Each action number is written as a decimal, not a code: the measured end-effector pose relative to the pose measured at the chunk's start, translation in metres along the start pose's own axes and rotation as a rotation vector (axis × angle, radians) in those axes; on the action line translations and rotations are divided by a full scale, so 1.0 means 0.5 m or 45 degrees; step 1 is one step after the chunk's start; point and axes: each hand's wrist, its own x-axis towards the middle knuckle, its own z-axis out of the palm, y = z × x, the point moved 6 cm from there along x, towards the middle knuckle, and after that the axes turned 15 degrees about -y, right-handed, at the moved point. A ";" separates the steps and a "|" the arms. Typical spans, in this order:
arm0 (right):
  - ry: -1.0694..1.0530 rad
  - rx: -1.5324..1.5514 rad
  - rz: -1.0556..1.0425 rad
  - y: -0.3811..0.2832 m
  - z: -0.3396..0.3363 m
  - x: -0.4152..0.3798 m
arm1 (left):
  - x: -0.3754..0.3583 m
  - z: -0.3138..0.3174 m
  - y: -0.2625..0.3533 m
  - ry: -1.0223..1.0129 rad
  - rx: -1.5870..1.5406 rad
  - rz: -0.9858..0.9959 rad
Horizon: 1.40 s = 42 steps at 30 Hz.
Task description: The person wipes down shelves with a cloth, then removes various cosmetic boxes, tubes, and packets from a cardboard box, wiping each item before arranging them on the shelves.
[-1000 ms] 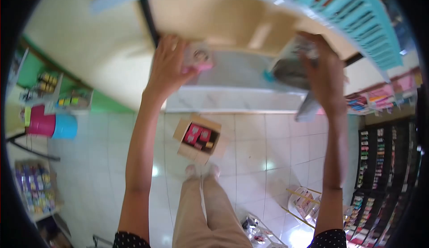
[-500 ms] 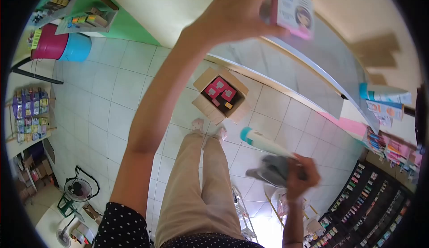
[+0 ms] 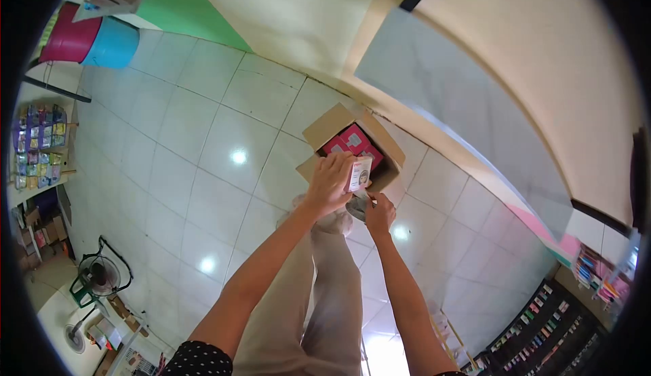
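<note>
My left hand (image 3: pixel 330 185) pinches a small white packet (image 3: pixel 359 173) just above the open cardboard box (image 3: pixel 352 147) on the floor; my right hand (image 3: pixel 380 212), beside it, is curled around something grey. I judge the packet could slip and land outside the box.

The head camera is looking steeply down from standing height, taking in tiled floor (image 3: pixel 203 145) through a wide fisheye.
</note>
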 end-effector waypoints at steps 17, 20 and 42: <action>-0.222 -0.054 0.294 0.123 0.075 -0.017 | 0.009 0.324 -0.174 -0.414 0.326 -0.134; -0.277 0.007 0.417 0.098 -0.021 -0.170 | -0.141 0.264 -0.136 -0.166 0.284 -0.188; 0.966 -0.040 -0.269 -0.179 -1.173 -0.310 | 0.340 -0.438 0.908 -0.287 -1.007 0.986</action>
